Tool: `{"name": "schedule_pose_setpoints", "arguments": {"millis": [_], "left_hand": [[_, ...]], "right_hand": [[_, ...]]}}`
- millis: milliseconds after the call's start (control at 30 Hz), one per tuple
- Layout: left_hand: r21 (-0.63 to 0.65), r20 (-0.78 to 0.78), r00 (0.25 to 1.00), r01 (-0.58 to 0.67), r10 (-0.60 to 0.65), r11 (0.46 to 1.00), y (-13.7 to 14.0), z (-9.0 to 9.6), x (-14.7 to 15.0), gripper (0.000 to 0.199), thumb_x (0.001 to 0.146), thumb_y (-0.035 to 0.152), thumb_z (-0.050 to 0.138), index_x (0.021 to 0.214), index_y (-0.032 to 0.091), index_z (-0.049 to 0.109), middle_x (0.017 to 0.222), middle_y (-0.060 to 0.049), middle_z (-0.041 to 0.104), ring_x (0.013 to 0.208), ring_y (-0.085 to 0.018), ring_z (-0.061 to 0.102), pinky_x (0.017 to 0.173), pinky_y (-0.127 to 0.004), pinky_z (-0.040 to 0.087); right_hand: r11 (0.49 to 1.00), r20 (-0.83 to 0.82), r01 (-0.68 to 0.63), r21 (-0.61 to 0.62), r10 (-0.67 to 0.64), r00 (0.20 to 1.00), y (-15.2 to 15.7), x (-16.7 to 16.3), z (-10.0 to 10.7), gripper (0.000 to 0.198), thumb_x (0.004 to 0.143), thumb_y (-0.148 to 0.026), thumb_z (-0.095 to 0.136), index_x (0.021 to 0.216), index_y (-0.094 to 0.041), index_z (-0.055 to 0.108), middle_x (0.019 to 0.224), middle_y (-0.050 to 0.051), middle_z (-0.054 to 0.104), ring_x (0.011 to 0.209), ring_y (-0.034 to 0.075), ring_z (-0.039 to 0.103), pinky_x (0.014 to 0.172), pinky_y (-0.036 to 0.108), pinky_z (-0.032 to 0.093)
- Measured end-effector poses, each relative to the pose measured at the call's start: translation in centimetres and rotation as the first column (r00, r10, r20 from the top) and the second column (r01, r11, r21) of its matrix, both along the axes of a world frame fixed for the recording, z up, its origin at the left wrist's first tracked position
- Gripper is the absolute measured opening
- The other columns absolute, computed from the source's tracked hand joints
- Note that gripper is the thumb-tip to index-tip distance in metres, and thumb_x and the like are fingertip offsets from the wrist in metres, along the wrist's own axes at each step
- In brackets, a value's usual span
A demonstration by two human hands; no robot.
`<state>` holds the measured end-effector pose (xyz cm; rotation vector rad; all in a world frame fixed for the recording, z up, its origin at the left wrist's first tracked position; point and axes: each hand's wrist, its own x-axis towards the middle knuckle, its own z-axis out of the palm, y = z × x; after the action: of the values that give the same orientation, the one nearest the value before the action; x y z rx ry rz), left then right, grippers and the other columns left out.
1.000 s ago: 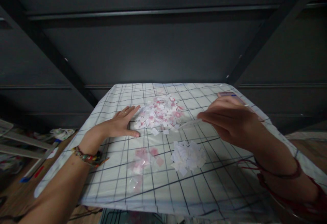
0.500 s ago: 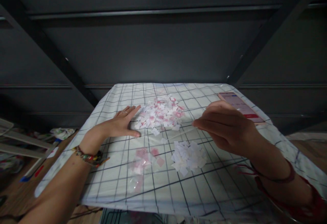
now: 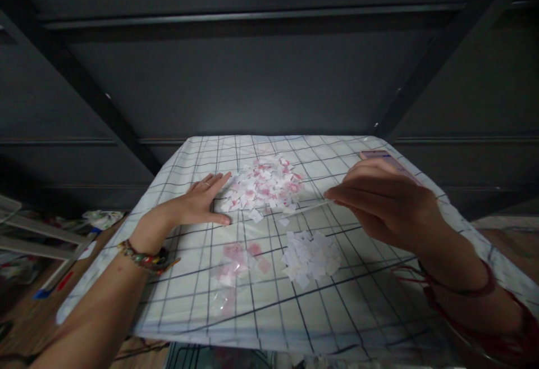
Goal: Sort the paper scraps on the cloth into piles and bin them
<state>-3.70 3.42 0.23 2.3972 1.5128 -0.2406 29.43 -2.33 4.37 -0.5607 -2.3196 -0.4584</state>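
Observation:
My left hand [image 3: 204, 200] lies flat with fingers spread on the checked cloth, at the left edge of a large heap of white and pink paper pieces [image 3: 265, 185]. In my right hand [image 3: 379, 203] a thin white stick [image 3: 311, 207] is pinched. It points left, its far end by the near edge of the heap. Just below the stick is one small white paper piece [image 3: 284, 222]. A smaller pile of white paper pieces [image 3: 311, 259] sits nearer to me. Left of that lie pink pieces [image 3: 233, 252] with a clear, shiny plastic bag [image 3: 223, 300].
The white cloth with dark grid lines [image 3: 177, 307] covers the table. A phone [image 3: 379, 155] lies at the back right, partly hidden behind my right hand. A dark panelled wall [image 3: 252, 82] stands behind the table. On the floor at left is a pale frame [image 3: 46, 234].
My right hand has shifted slightly right and away from me with the stick. The single paper piece has moved right and a bit farther back. My left hand has stayed in place.

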Motion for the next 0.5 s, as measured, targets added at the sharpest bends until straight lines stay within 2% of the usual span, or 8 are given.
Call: {"name": "schedule_pose_setpoints", "arguments": {"millis": [167,233,367,500], "left_hand": [[-0.003,0.009,1.0,-0.001,0.001,1.0,0.0,-0.1,-0.2,0.116,0.064,0.081,0.047,0.147,0.016,-0.002,0.152,-0.018,0.001,0.138,-0.038,0.0,0.109,-0.053,0.013],[0.005,0.015,1.0,0.009,-0.009,1.0,0.1,-0.2,-0.3,0.115,0.065,0.081,0.046,0.147,0.017,-0.003,0.152,-0.018,0.002,0.138,-0.038,0.0,0.109,-0.054,0.015],[0.003,0.007,1.0,0.014,-0.014,1.0,0.0,-0.2,-0.3,0.114,0.065,0.082,0.046,0.147,0.018,-0.003,0.152,-0.018,0.002,0.138,-0.039,0.001,0.109,-0.054,0.015],[0.001,-0.014,1.0,-0.006,0.006,1.0,0.0,0.0,0.0,0.116,0.064,0.083,0.045,0.147,0.016,-0.002,0.152,-0.018,0.002,0.139,-0.037,0.001,0.11,-0.052,0.013]], "right_hand": [[0.999,0.085,-0.009,-0.046,0.013,0.996,0.0,0.0,0.1,0.024,0.082,-0.002,0.046,0.093,-0.02,0.056,0.071,0.0,0.062,0.066,0.013,0.055,0.069,0.033,0.046],[0.998,0.068,-0.018,-0.061,0.022,0.997,0.1,0.3,0.2,0.022,0.083,-0.003,0.046,0.092,-0.02,0.056,0.07,-0.001,0.061,0.065,0.013,0.054,0.068,0.033,0.046],[0.998,-0.016,0.063,-0.021,-0.063,0.998,0.6,1.2,0.2,0.023,0.081,-0.004,0.05,0.091,-0.023,0.056,0.074,0.0,0.062,0.068,0.014,0.054,0.068,0.034,0.045],[0.994,0.051,0.108,-0.002,-0.108,0.993,0.9,1.4,0.0,0.025,0.081,-0.002,0.047,0.089,-0.024,0.056,0.071,-0.001,0.06,0.067,0.015,0.052,0.066,0.033,0.043]]}}
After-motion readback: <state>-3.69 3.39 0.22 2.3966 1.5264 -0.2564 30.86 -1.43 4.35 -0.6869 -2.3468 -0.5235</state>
